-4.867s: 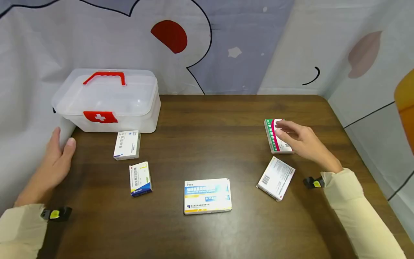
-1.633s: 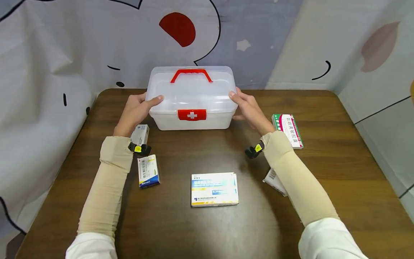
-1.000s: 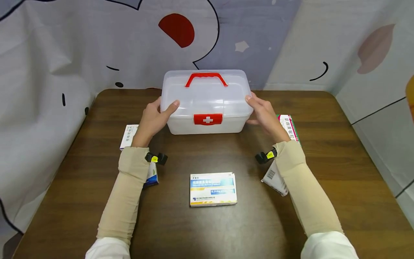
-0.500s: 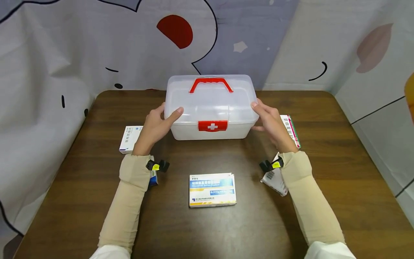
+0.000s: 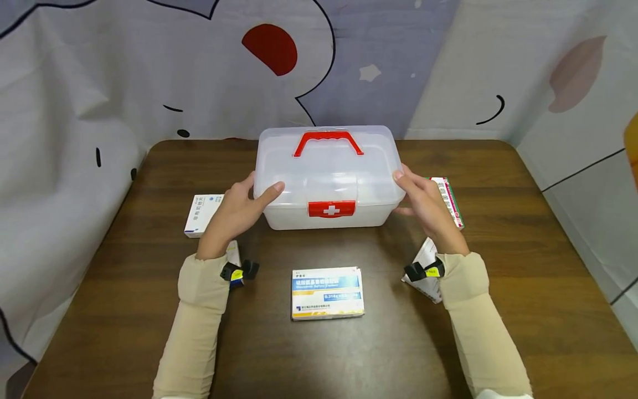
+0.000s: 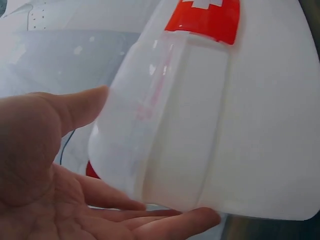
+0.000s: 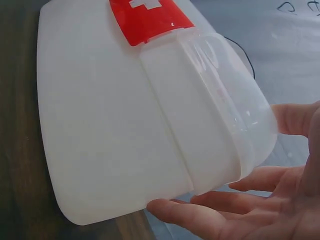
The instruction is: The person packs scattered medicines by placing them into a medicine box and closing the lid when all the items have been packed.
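On the far side of the blue-striped carton (image 5: 327, 307), the first-aid box (image 5: 329, 183) is held between left hand (image 5: 238, 209) and right hand (image 5: 426, 206), each grip partly open round one end, thumb against the lid (image 5: 326, 166), palm clear. That shallow hold could slip, or a loose red clasp (image 5: 331, 209) could free the lid.

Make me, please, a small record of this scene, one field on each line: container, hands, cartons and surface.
Container: white first-aid box, translucent lid on
Clasp: red clasp with white cross, at front
Left end: gripped by left hand
Right end: gripped by right hand
Front carton: blue, white and yellow carton, lying flat
Left cartons: white carton and mostly hidden small carton
Right cartons: green-edged carton and plain white carton, both partly hidden
Surface: brown table
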### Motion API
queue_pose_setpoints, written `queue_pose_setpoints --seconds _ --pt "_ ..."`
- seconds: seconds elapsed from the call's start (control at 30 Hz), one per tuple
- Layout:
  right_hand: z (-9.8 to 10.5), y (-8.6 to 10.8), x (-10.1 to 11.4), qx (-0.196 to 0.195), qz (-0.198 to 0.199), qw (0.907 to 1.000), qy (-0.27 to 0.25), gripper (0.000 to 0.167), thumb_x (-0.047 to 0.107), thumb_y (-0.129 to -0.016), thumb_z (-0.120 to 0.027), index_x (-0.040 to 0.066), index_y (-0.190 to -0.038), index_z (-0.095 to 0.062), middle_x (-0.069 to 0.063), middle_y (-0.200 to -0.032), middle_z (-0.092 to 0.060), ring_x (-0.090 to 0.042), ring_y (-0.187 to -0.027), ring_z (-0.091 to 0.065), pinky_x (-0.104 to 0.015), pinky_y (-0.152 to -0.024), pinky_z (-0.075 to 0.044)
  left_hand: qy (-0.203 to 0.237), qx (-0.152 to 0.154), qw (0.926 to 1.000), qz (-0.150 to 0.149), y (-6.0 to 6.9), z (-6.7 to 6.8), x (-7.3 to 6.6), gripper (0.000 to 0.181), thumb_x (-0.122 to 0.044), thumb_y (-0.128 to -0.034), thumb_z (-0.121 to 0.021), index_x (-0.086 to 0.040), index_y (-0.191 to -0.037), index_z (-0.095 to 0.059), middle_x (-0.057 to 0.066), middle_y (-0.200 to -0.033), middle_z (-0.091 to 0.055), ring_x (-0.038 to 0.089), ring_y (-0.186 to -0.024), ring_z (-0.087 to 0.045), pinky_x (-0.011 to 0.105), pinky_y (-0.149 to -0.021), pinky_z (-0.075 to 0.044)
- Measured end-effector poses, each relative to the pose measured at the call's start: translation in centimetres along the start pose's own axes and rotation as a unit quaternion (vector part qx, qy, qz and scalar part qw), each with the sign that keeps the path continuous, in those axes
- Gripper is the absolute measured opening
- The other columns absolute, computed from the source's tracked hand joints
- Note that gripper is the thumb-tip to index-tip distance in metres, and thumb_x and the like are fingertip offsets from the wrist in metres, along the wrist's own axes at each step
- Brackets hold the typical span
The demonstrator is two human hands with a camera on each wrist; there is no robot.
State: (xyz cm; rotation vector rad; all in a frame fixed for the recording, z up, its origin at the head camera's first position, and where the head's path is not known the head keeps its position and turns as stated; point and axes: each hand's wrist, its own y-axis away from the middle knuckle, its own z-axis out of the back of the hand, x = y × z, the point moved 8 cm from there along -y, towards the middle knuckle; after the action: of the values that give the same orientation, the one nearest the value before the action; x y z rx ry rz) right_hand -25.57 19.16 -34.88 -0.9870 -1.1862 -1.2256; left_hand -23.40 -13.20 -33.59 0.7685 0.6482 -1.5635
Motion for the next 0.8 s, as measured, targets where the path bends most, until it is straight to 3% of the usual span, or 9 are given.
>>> queue_pose_setpoints --seconds 0.2,0.4,0.6,0.8 --pt "-0.2 1.5 0.1 -0.001 0.007 0.9998 0.017 0.057 0.043 -0.091 -0.051 0.016 -0.139 -0.04 -0.013 -0.136 -0.046 -0.011 -0.091 -0.062 -0.041 -0.074 -0.053 -0.016 0.046 0.9988 -0.002 1.2 0.0 -0.3 0.076 -0.06 -0.085 -0.048 -0.015 -0.143 -0.03 0.011 -0.122 -0.057 0.026 -0.105 -0.054 0.05 -0.09 -0.044" --pt "-0.4 2.7 0.6 0.007 0.016 0.9994 0.029 0.057 0.04 -0.091 -0.052 0.009 -0.138 -0.041 -0.005 -0.143 -0.038 -0.007 -0.093 -0.061 -0.033 -0.071 -0.054 0.007 0.057 0.9983 -0.002 2.0 0.1 -0.2 0.072 -0.057 -0.0854 -0.05 -0.015 -0.142 -0.033 0.009 -0.119 -0.058 0.025 -0.107 -0.054 0.049 -0.091 -0.043" --pt "-0.6 2.8 0.9 0.023 0.02 0.9993 0.022 0.057 0.038 -0.092 -0.052 0.005 -0.137 -0.041 -0.004 -0.144 -0.036 -0.006 -0.099 -0.058 -0.03 -0.072 -0.054 0.031 0.038 0.9988 -0.004 2.1 0.3 0.0 0.07 -0.055 -0.0848 -0.052 -0.017 -0.141 -0.035 0.008 -0.115 -0.06 0.024 -0.103 -0.056 0.048 -0.09 -0.045" --pt "-0.8 2.3 0.6 0.019 0.041 0.9983 0.038 0.053 0.038 -0.093 -0.049 0.014 -0.139 -0.04 -0.013 -0.137 -0.044 -0.008 -0.099 -0.058 -0.028 -0.074 -0.054 0.036 0.016 0.9992 0.001 1.9 0.2 0.4 0.073 -0.055 -0.0841 -0.053 -0.013 -0.14 -0.035 0.01 -0.118 -0.057 0.026 -0.103 -0.057 0.046 -0.088 -0.047"
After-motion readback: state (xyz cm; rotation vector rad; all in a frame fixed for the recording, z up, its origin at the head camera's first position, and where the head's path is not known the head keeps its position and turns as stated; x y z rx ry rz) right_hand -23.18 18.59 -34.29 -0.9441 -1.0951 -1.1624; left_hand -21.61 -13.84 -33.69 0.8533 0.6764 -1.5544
